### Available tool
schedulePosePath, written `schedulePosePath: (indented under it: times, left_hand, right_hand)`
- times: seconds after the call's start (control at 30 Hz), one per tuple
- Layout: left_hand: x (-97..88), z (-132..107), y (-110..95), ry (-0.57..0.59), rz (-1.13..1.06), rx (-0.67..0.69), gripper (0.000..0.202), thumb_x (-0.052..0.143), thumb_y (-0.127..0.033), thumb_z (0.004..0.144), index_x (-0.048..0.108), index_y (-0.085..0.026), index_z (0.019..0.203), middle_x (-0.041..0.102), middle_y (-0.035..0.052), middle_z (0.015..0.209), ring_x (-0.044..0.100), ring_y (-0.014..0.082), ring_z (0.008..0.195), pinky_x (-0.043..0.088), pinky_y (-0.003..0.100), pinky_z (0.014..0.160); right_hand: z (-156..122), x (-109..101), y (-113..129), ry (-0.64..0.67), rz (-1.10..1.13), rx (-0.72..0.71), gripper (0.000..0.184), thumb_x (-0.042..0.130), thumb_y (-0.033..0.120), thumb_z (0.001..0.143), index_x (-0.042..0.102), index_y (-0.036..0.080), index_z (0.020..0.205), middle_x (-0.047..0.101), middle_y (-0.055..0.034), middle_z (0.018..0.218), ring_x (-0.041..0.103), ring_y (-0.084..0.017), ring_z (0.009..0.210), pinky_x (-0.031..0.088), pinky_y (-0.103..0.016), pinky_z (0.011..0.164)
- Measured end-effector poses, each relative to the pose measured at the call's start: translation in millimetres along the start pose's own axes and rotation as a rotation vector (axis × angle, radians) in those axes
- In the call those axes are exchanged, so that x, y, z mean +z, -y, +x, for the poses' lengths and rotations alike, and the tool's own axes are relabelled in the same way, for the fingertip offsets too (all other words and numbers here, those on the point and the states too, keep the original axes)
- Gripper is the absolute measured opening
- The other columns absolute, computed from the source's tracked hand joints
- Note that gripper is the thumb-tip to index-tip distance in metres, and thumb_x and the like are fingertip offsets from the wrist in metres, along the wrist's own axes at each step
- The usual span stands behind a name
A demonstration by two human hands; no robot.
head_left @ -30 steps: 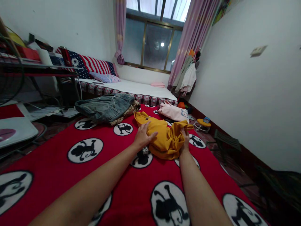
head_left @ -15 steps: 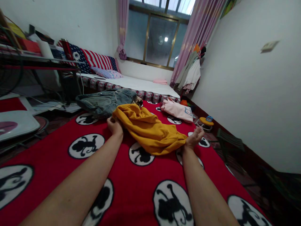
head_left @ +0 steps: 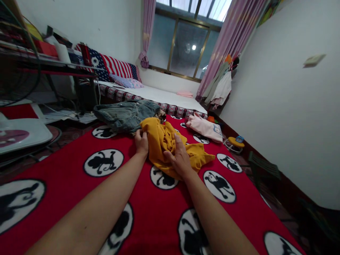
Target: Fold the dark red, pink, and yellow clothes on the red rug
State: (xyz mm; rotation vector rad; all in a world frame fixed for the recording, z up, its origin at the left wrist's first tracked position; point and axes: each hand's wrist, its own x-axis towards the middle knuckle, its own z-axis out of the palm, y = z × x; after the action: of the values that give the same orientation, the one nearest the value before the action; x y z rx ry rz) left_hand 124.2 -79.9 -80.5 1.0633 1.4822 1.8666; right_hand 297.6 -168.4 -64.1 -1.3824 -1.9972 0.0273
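Observation:
A mustard-yellow garment [head_left: 162, 141] lies bunched on the red blanket [head_left: 151, 216], its kind hidden by the folds. At its left edge, my left hand [head_left: 142, 141] is closed on the cloth. My right hand [head_left: 180, 157] rests against the middle of the garment, thumb and fingers stretched apart. A flat end of the cloth sticks out to the right of that hand. Just behind the garment lies a heap of blue denim clothing [head_left: 124, 115]. A folded pink garment [head_left: 204, 128] lies farther back on the right.
Beyond the blanket stands a bed with a white sheet [head_left: 159, 92]. A cluttered desk [head_left: 63, 71] is at the left, above a white chair seat [head_left: 23, 136]. On the right floor are a yellow stool [head_left: 236, 142] and a dark green folding stool [head_left: 264, 164].
My right hand has let go of the garment's right end and moved left onto its middle. The cloth is more bunched. The view has shifted slightly, while my left hand keeps the left edge.

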Motion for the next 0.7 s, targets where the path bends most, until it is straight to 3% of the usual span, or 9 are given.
schedulePosePath:
  times: [0.13,0.23,0.3,0.37,0.43,0.53,0.6,0.7]
  left_hand:
    - [-1.8,-2.1,-4.9,-0.078,0.152,0.098,0.032,0.043,-0.017,0.083,0.053,-0.018,0.113,0.061,0.0119,0.120,0.057,0.0209,0.115,0.042,0.031,0.102]
    - [-5.6,-9.3,-15.7,-0.186,0.285,0.322,0.041,0.041,-0.021,0.089,0.047,-0.016,0.129,0.049,0.0158,0.137,0.042,0.0228,0.133,0.031,0.035,0.112]
    - [-5.6,-20.4,-26.1,-0.143,0.331,0.515,0.043,0.041,-0.029,0.093,0.046,-0.017,0.134,0.040,0.0152,0.146,0.033,0.0246,0.139,0.026,0.039,0.115]
    - [-1.2,-34.9,-35.6,0.021,0.388,0.636,0.044,0.043,-0.037,0.093,0.050,-0.021,0.134,0.036,0.0123,0.150,0.031,0.0270,0.140,0.024,0.043,0.115]
    - [7.2,-47.5,-41.6,0.193,0.460,0.604,0.045,0.048,-0.047,0.091,0.056,-0.023,0.128,0.038,0.0125,0.148,0.033,0.0313,0.138,0.024,0.047,0.114]
    - [19.1,-48.8,-43.0,0.311,0.527,0.375,0.061,0.054,-0.062,0.082,0.057,-0.020,0.127,0.043,0.0189,0.143,0.038,0.0379,0.134,0.029,0.051,0.110]
    - [21.5,-35.2,-40.8,0.331,0.540,0.230,0.071,0.060,-0.064,0.076,0.053,-0.017,0.129,0.048,0.0215,0.136,0.045,0.0383,0.128,0.035,0.049,0.105]
    - [15.0,-6.6,-34.5,0.327,0.594,0.135,0.077,0.075,-0.051,0.065,0.050,-0.015,0.128,0.054,0.0203,0.126,0.053,0.0353,0.119,0.041,0.043,0.100]
  right_hand:
    - [11.1,3.7,-22.5,0.013,0.051,0.132,0.041,0.053,0.025,0.081,0.064,0.022,0.120,0.064,-0.0094,0.119,0.057,-0.027,0.112,0.043,-0.040,0.098]
    - [18.1,2.6,-43.6,-0.187,0.386,0.302,0.034,0.049,0.028,0.080,0.069,0.019,0.106,0.070,-0.0072,0.107,0.062,-0.024,0.100,0.049,-0.036,0.089]
    - [19.7,0.2,-53.5,-0.338,0.593,0.413,0.037,0.050,0.036,0.079,0.068,0.015,0.104,0.071,-0.0078,0.101,0.063,-0.023,0.093,0.050,-0.035,0.084]
    - [19.2,-4.2,-57.9,-0.418,0.692,0.434,0.038,0.054,0.040,0.077,0.068,0.014,0.100,0.071,-0.0076,0.097,0.063,-0.023,0.089,0.050,-0.034,0.083]
    - [17.7,-10.6,-56.1,-0.453,0.683,0.356,0.033,0.055,0.040,0.077,0.068,0.016,0.097,0.070,-0.0059,0.095,0.061,-0.021,0.089,0.048,-0.032,0.084]
    - [13.6,-20.9,-40.1,-0.427,0.484,0.189,0.023,0.052,0.036,0.080,0.066,0.018,0.086,0.067,-0.0031,0.084,0.058,-0.018,0.080,0.045,-0.028,0.076]
    - [7.3,-23.6,-18.4,-0.287,0.306,0.074,0.021,0.052,0.035,0.081,0.063,0.019,0.072,0.062,-0.0015,0.071,0.054,-0.016,0.068,0.041,-0.027,0.066]
    - [-9.9,-18.3,32.1,0.054,0.091,-0.061,0.025,0.056,0.035,0.079,0.059,0.020,0.060,0.058,-0.0011,0.058,0.049,-0.014,0.056,0.034,-0.026,0.057]
